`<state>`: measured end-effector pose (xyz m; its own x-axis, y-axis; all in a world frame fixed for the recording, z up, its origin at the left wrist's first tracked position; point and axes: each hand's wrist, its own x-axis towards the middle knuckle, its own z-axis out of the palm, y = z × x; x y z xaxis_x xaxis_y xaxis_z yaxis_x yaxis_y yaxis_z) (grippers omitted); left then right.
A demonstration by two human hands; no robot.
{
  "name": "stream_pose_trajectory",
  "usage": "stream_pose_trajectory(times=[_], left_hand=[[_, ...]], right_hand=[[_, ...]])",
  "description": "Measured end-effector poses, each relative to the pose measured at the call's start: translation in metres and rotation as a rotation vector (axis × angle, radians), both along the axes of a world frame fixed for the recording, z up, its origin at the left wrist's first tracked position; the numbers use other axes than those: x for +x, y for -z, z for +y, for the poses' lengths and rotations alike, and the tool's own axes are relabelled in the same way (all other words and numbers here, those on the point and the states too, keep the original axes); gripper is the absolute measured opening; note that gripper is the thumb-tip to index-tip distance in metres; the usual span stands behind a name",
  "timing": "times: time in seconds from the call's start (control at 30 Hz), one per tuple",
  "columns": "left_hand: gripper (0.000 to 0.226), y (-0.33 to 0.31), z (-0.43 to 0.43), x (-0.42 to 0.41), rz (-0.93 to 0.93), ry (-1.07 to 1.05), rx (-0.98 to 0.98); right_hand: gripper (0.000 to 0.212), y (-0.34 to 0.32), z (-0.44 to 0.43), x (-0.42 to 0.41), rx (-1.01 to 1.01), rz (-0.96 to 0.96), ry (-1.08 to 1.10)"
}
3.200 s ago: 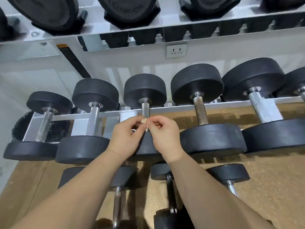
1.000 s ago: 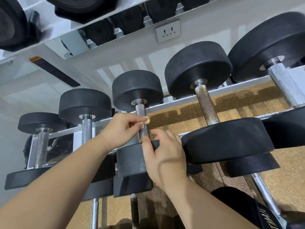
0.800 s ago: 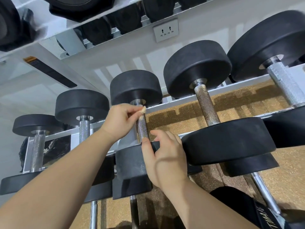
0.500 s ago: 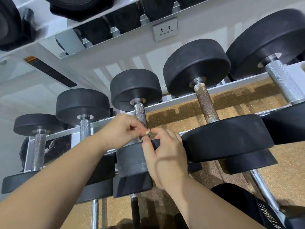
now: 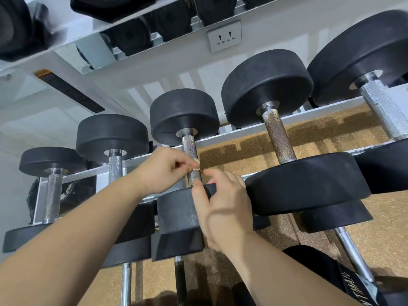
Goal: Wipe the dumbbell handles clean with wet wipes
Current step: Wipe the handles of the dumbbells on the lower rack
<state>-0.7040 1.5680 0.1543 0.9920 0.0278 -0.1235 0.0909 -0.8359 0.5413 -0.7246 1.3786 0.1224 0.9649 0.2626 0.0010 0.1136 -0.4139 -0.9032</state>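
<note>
- The fingers [image 5: 187, 161] of the left hand [image 5: 163, 171] are pinched narrow on a small, balled-up pale wipe [image 5: 196, 164], pressing it against the knurled handle [image 5: 191, 160] of the third dumbbell from the rack's left end.
- The right hand [image 5: 223, 206] is spread wide and holds nothing; its thumb lies on the near black head [image 5: 178, 208] of that dumbbell at the rack's front rail [image 5: 362, 151], apparently steadying it, with the other fingertips [image 5: 209, 172] just beside the handle.
- What has changed: half a second ago the wad sat low on the handle, close to the right fingertips; a little before that it was up near the far head [image 5: 184, 113]. Now it is about mid-handle again, so the left hand is rubbing up and down the bar.
- Over the last few seconds the wipe has gone from being worked between both hands to one-handed scrubbing.
- Judgement: this handle is part-way through cleaning. The wad looks very small against the knurling, so full coverage round the bar's back is doubtful.
- The neighbouring handle [image 5: 279, 138] to the right looks brownish and is not yet being wiped; the ones at the rack's left end [image 5: 51, 199] I cannot judge.
</note>
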Motion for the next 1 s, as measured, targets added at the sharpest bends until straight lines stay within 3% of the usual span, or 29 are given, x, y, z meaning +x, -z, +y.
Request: stream_pose_trajectory(times=[0.13, 0.23, 0.47, 0.6, 0.8, 1.0], left_hand=[[0.022, -0.002, -0.004, 0.000, 0.137, -0.172, -0.274], [0.028, -0.003, -0.006, 0.005, 0.151, -0.229, -0.331], [0.017, 0.002, -0.003, -0.005, 0.199, -0.222, -0.469], [0.029, 0.002, 0.004, -0.003, 0.282, -0.090, -0.401], [0.018, 0.006, 0.011, 0.008, 0.092, 0.060, -0.140], [0.022, 0.010, 0.009, -0.003, 0.128, 0.146, -0.090]], right_hand=[[0.044, 0.001, 0.000, 0.000, 0.004, -0.007, 0.001], [0.046, 0.001, 0.001, 0.000, 0.011, -0.009, 0.005], [0.041, 0.002, 0.002, -0.001, 0.019, -0.045, 0.032], [0.042, 0.002, 0.001, 0.000, 0.020, -0.023, 0.016], [0.040, 0.002, 0.003, 0.000, 0.007, -0.017, 0.019], [0.041, 0.003, 0.003, 0.001, 0.001, -0.030, 0.020]])
